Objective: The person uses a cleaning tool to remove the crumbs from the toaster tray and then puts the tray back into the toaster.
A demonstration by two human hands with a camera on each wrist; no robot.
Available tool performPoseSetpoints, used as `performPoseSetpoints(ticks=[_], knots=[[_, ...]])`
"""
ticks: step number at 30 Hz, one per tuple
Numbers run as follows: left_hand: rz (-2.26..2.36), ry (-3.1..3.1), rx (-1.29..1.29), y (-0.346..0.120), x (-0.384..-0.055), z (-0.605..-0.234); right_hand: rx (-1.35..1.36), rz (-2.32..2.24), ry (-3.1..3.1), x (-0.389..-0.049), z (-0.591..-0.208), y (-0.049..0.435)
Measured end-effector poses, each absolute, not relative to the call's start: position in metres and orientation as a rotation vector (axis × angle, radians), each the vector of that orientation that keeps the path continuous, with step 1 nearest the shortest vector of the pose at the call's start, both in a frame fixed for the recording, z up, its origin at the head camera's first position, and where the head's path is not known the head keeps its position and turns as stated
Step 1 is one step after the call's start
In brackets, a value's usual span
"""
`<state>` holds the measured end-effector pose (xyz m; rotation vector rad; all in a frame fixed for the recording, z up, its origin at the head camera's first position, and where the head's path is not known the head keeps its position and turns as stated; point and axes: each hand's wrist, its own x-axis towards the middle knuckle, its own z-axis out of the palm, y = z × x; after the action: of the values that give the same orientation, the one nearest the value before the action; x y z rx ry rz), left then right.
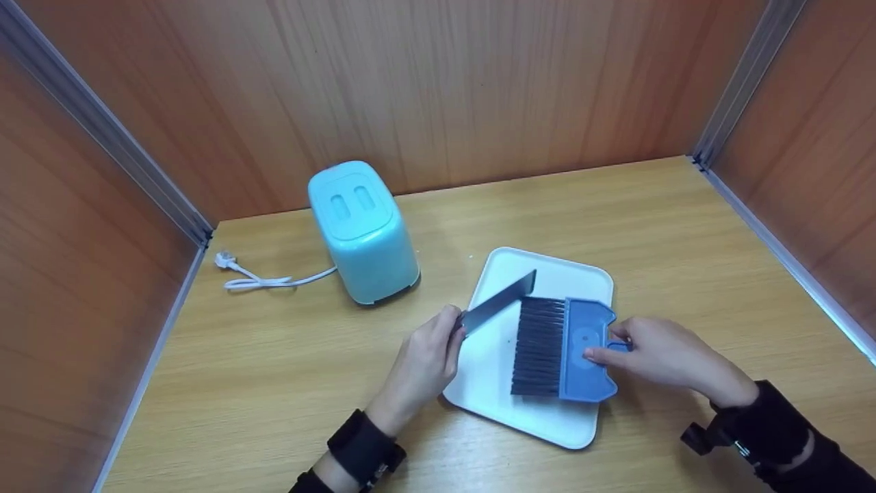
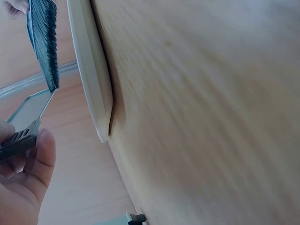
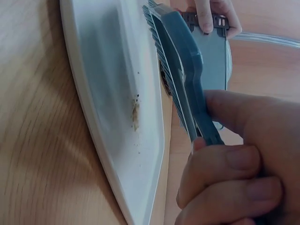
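My left hand [image 1: 424,352] pinches the black slotted end of a flat grey crumb tray [image 1: 494,305], which is held tilted over the upper left part of a white tray [image 1: 482,373]. In my right hand [image 1: 662,352] is a blue brush [image 1: 587,350] with dark bristles, gripped by its handle with the thumb on the blue back. The bristle tips meet the crumb tray's edge in the left wrist view. Brown crumbs [image 3: 136,116] and small dark specks lie on the white tray beneath the brush, as the right wrist view shows.
A light blue toaster [image 1: 369,239] with its lid on stands at the back left. Its white cord [image 1: 260,281] is bundled beside it and ends in a plug [image 1: 224,259]. Wooden panels [image 1: 479,89] wall the table at the back and both sides.
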<state>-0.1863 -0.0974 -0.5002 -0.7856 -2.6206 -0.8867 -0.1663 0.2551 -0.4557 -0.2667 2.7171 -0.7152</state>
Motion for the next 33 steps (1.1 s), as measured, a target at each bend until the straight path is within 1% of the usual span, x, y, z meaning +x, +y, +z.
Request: performPoseSetpoints(ticks=[9,16,26,33], knots=[[-0.829,-2.568,-0.83,-0.098,-0.185,-0.502,-0.237,-0.687,2.756,-0.171,-0.461,0.263],[-0.869,-2.563,-0.843,-0.097,-0.185,-0.502,-0.233,-0.661,2.811,-0.174,-0.458,0.265],[-0.943,-2.644,-0.823,-0.096,-0.184,-0.5,-0.164,-0.632,2.896,-0.175,-0.447,0.263],[-0.927,-2.657,-0.774,-0.097,-0.185,-0.5,-0.092,-0.66,3.062,-0.173,-0.434,0.272]])
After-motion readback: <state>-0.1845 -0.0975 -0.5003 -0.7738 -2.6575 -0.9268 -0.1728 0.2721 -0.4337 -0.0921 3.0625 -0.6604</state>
